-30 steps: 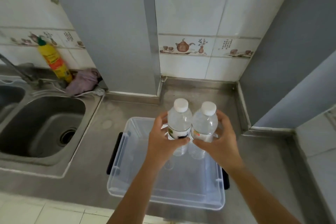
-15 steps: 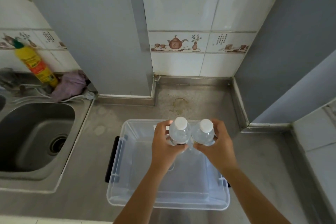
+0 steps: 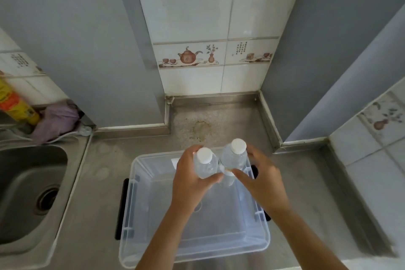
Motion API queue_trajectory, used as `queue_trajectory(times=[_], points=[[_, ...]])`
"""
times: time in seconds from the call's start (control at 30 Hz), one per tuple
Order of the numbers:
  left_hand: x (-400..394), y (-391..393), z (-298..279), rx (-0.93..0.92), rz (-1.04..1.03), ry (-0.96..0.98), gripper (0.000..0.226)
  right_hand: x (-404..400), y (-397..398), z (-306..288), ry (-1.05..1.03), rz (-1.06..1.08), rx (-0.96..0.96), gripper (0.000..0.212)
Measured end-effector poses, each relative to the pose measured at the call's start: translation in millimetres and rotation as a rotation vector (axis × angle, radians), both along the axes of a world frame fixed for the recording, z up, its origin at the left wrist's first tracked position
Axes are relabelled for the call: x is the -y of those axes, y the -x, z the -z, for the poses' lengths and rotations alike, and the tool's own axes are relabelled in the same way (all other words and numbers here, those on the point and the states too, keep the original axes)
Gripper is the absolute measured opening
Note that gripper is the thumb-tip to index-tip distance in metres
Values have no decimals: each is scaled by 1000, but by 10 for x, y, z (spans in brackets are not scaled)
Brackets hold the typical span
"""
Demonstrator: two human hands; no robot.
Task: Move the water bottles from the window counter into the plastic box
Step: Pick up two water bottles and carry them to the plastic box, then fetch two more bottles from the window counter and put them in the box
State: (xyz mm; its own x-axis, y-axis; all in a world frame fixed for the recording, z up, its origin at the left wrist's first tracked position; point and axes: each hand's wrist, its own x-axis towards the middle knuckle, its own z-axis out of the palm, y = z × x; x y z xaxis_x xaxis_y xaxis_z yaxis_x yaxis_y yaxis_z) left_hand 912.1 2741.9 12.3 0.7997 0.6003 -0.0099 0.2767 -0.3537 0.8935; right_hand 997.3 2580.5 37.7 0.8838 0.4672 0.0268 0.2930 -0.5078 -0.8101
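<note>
My left hand (image 3: 190, 178) and right hand (image 3: 262, 178) each grip a water bottle (image 3: 204, 165), (image 3: 233, 158), side by side above the plastic box's (image 3: 153, 245) far end on the steel desk (image 3: 98, 204). Sink (image 3: 26, 190) left; detergent bottle (image 3: 15, 105) and purple cloth (image 3: 55, 119) behind it.

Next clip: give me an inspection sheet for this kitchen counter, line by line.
Surface: grey steel counter, stained patch near the back wall.
Job's things: two clear water bottles with white caps, left bottle, right bottle, upright over the far end of the clear plastic box.
Clutter: yellow squeeze bottle, purple cloth.
Grips: left hand holds the left bottle; right hand holds the right bottle.
Cables: white cord by the cloth.
Surroundings: steel sink, teapot-pattern wall tiles.
</note>
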Motion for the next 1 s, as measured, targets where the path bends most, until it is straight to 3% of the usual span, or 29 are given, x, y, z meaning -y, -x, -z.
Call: queue_trajectory(times=[0.17,0.3,0.43,0.67,0.9,1.0], points=[[114,33,-204,41,-45,-97,64,157,128,-155,198,56,192,46],[208,99,-457,145,-39,-501,58,325,329,-237,318,113,407,31],[407,230,-664,180,68,-812,35,564,590,-327,375,163,474,43],[980,439,-703,121,313,-859,38,1237,1146,-328,462,288,424,45],[1869,833,-749,176,543,-854,34,2157,1945,-300,518,457,394,31],[2378,1144,-771,182,684,-875,38,2584,2420,-342,511,557,405,38]])
